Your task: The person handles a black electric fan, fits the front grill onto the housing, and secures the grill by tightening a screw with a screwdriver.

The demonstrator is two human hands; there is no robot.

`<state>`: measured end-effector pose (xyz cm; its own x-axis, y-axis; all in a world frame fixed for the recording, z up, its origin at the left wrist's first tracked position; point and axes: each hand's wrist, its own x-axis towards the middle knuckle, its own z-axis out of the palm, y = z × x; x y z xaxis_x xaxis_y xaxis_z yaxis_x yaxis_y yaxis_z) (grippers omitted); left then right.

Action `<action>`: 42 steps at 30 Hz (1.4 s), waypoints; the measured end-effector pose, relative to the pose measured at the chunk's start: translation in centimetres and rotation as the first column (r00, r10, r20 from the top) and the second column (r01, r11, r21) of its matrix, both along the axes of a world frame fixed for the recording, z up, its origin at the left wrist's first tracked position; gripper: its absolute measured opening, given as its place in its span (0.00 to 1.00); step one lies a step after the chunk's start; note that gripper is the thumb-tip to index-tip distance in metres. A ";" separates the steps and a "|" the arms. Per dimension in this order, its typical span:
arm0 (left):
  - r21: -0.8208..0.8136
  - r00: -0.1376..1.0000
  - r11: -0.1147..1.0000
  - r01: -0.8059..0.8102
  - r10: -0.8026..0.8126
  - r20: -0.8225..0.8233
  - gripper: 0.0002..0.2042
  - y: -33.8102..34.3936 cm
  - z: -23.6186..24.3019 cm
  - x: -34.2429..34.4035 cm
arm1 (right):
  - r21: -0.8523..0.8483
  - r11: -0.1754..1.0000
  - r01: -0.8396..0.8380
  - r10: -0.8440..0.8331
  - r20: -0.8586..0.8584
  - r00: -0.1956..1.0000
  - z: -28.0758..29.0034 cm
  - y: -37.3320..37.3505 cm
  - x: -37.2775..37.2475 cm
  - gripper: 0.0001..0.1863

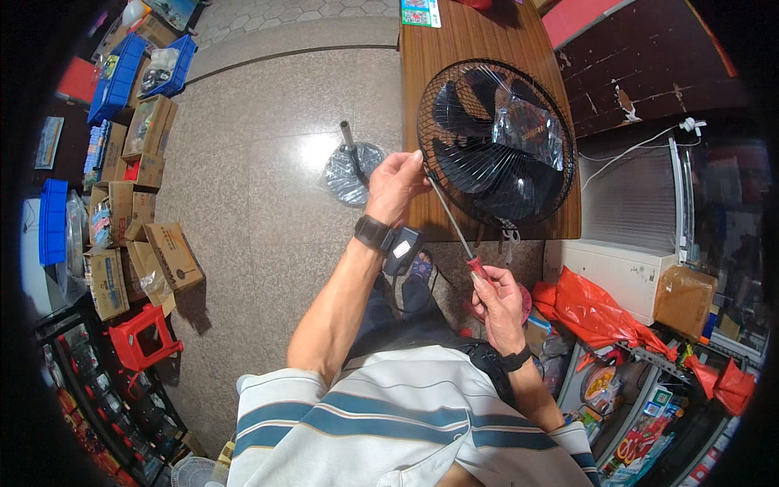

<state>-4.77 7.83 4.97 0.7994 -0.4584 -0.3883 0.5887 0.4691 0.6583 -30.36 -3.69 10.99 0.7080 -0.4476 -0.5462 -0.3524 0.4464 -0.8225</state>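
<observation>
A black fan head [466, 154] with a wire guard lies on the wooden table, its blades showing through the mesh. A clear plastic bag [527, 130] lies over its right part. My left hand [396, 188] pinches the near left rim of the guard between thumb and fingers. In my right hand [499, 307] is a screwdriver [474, 266], gripped by its red handle. The screwdriver's shaft slants up and left, its tip at the rim beside my left fingertips. Whatever the tip meets there is too small to make out.
A plastic-wrapped round fan base [345, 183] with a pole stands on the floor, left of the wooden table [414, 223]. Cardboard boxes [174, 256], blue bins [118, 79] and a red stool [144, 337] line the left. Red plastic bags [596, 312] and stocked shelves are at right.
</observation>
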 end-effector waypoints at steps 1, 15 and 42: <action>0.024 0.999 1.000 0.000 -0.001 0.033 0.12 0.0 0.0 0.0 | 0.000 1.000 0.000 0.000 0.003 1.000 -0.2 -0.1 -0.1 0.19; 0.163 0.994 0.987 0.010 -0.028 0.110 0.12 0.1 0.6 0.3 | 0.029 1.000 0.008 -0.007 -0.028 1.000 -0.1 -0.7 0.7 0.16; 0.136 0.985 0.982 -0.134 0.117 0.125 0.10 -0.1 -0.3 -0.4 | -0.012 0.999 -0.049 0.048 -0.048 0.998 -1.8 -0.3 0.9 0.18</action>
<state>-5.22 7.71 4.72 0.8905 -0.2976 -0.3442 0.4470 0.4301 0.7843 -29.46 -3.98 9.21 0.7021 -0.4209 -0.5744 -0.4125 0.4171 -0.8099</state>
